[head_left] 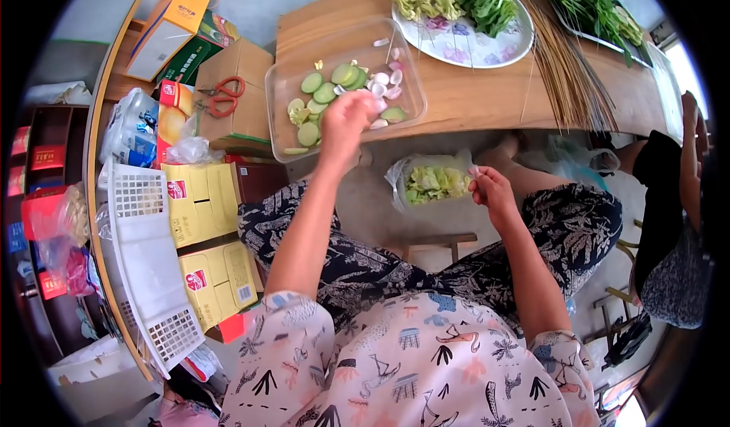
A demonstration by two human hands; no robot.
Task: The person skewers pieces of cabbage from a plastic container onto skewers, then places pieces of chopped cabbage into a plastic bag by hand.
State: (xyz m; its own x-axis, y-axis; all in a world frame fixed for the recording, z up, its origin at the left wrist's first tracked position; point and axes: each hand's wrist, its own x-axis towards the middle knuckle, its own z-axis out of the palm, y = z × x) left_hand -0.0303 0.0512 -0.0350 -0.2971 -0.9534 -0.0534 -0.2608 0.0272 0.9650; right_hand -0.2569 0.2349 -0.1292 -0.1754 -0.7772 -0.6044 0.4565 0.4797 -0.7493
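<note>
My left hand (350,119) is over the near side of a clear plastic tub (277,111), its fingers drawn together and a little blurred. Whatever they pinch is hidden. Round green-edged vegetable slices (308,133) and several pinkish-white bulb pieces (380,85) lie in the tub around that hand. Beyond the table edge, in front of my right knee, my right hand (494,191) is closed, with a small pale bit showing at its fingertips. Beside it, lower down, a clear plastic bag (397,184) holds yellow-green leaves (433,184).
A white oval plate (502,50) with leafy greens (487,5) stands on the wooden table (471,96). Right of it lie many thin brown skewers (566,69) and a tray of greens (585,5). Left are a cardboard box (247,69), red-handled scissors (224,96) and a white basket (144,252). Another person (673,222) sits right.
</note>
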